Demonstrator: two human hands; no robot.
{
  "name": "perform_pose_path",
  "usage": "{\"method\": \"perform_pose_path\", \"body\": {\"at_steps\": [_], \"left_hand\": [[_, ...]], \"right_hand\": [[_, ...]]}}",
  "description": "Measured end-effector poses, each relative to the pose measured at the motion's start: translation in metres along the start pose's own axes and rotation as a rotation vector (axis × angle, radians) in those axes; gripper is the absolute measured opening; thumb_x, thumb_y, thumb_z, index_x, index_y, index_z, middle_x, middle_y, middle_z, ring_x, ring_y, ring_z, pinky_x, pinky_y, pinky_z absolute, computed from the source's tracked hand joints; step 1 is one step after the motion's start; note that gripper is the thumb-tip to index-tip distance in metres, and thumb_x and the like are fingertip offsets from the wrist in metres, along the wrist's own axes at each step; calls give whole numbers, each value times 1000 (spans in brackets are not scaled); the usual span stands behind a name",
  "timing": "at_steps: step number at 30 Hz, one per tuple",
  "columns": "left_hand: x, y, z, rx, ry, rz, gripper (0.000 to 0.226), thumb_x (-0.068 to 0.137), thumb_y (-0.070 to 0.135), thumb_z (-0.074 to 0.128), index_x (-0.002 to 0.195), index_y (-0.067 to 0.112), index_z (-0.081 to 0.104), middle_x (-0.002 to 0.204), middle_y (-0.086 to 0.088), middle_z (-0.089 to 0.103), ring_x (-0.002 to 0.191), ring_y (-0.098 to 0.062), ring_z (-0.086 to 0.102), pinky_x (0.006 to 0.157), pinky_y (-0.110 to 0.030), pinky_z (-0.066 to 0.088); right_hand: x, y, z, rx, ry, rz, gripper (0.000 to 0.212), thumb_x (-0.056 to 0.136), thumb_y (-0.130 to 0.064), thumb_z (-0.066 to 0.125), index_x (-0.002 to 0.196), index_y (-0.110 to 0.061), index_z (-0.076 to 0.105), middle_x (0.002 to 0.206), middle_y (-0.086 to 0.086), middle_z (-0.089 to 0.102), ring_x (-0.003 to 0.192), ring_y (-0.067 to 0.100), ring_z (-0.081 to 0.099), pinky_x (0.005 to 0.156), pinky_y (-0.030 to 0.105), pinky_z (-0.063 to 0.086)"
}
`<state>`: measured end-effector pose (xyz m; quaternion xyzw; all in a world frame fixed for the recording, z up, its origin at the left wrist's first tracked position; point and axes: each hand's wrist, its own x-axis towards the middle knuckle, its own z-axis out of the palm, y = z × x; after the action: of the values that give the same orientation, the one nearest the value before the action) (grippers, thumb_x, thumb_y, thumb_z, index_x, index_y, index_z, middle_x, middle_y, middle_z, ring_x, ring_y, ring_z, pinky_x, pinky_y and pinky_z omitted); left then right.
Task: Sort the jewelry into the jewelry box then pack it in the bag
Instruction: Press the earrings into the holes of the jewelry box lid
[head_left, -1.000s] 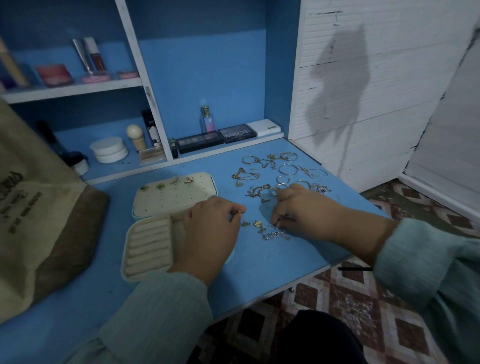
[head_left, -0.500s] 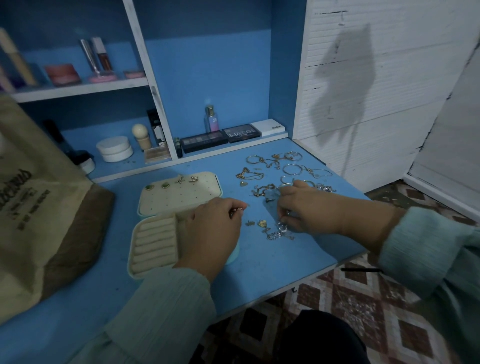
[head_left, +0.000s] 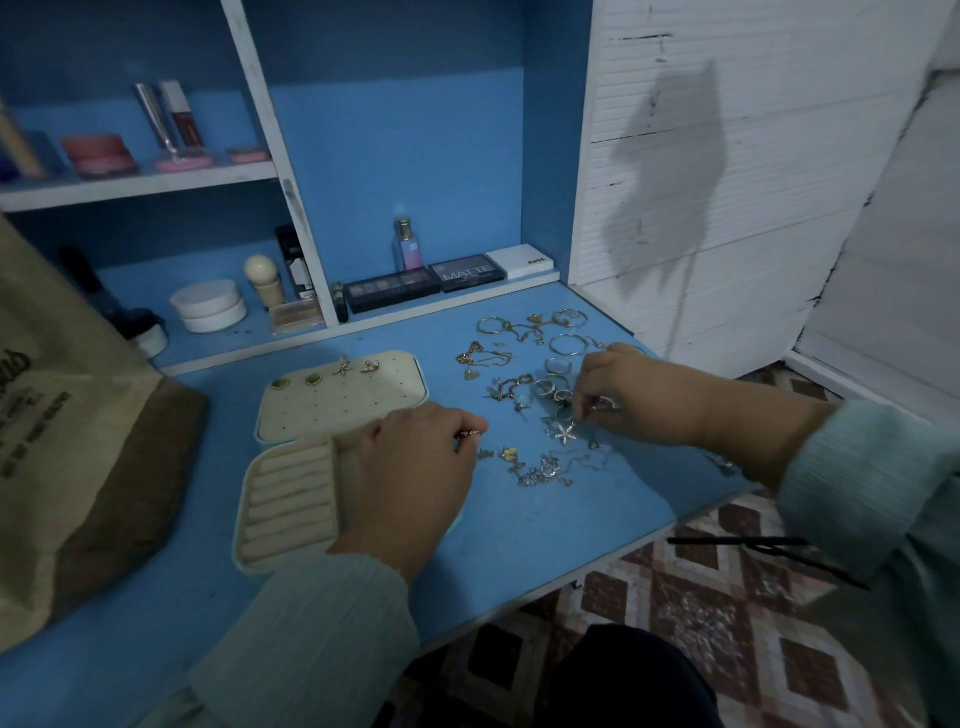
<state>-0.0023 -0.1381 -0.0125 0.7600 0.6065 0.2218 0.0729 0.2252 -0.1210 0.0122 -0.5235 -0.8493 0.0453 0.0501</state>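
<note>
Blue painted desk (head_left: 545, 525) adjoins white slatted wall (head_left: 727, 182). Left hand (head_left: 410, 478) pinches small copper-coloured ring (head_left: 466, 434); right hand (head_left: 639, 397) pinches piece from scattered metal jewelry (head_left: 524, 384).

Dim, bluish indoor light with muted colours. A soft-edged grey shadow (head_left: 670, 171) falls on the white panelled wall (head_left: 753, 218). The wide-angle lens bends straight lines near the edges (the shelf uprights lean outward). The corners darken, the foreground sleeves look soft, and small jewelry (head_left: 540, 384) details are hard to resolve.
</note>
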Motion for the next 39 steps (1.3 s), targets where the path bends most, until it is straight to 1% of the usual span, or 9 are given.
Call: {"method": "perform_pose_path", "body": {"at_steps": [3,7,10,14,17,27,31,34,39], "left_hand": [[-2,4,-2,66,-14,47,21,94,40,45,108,43,61,110,22,59,111,-5,47,106,-34,25],[-2,5,-3,54,-46,44,22,94,40,45,109,44,61,109,22,58,113,-5,46,108,-36,22],[-1,6,-3,33,-59,31,21,95,40,45,108,44,61,109,22,58,114,-5,44,109,-37,20],[-2,6,-4,30,-55,30,21,94,39,45,107,43,61,109,21,58,114,-6,45,109,-37,21],[-1,5,-3,18,-53,31,20,94,39,46,107,43,61,108,21,59,114,-5,45,109,-38,21],[-1,4,-3,-61,-22,12,19,92,40,50,106,43,63,106,22,61,112,-3,45,109,-36,22],[0,4,-5,-156,-8,-2,16,90,39,55,101,40,66,85,26,58,96,1,49,102,-33,31],[6,1,-4,-276,-49,-60,14,88,36,59,98,37,68,72,30,52,79,-1,51,97,-38,42],[15,-6,-10,-518,-118,-146,8,86,29,63,85,37,65,89,23,63,90,1,58,87,-23,45]], "right_hand": [[-8,3,-3,58,19,23,14,86,-12,60,99,-15,67,90,-5,51,92,13,48,86,16,30],[-8,2,4,66,7,31,24,87,-15,61,110,-16,66,94,-4,52,91,12,45,90,23,36],[-5,-3,9,71,11,39,22,87,-19,61,107,-21,69,98,-5,53,100,14,44,93,30,38],[3,-7,7,44,63,34,15,86,-22,61,97,-21,71,93,-7,50,100,15,44,92,34,40],[10,-12,7,36,88,34,16,86,-25,61,99,-23,71,96,-5,53,101,16,44,91,37,42],[24,-26,14,-82,1,87,17,87,-28,58,99,-23,69,104,-4,52,105,16,39,82,31,44],[26,-28,13,-106,-58,75,16,87,-27,57,98,-21,67,106,-4,51,106,16,39,86,34,45],[30,-29,7,-103,-58,60,18,90,-24,52,98,-16,65,105,-1,49,103,17,38,88,34,43],[50,-33,-5,64,2,54,12,93,-16,49,95,-15,61,96,-6,43,94,9,34,83,18,27]]}}
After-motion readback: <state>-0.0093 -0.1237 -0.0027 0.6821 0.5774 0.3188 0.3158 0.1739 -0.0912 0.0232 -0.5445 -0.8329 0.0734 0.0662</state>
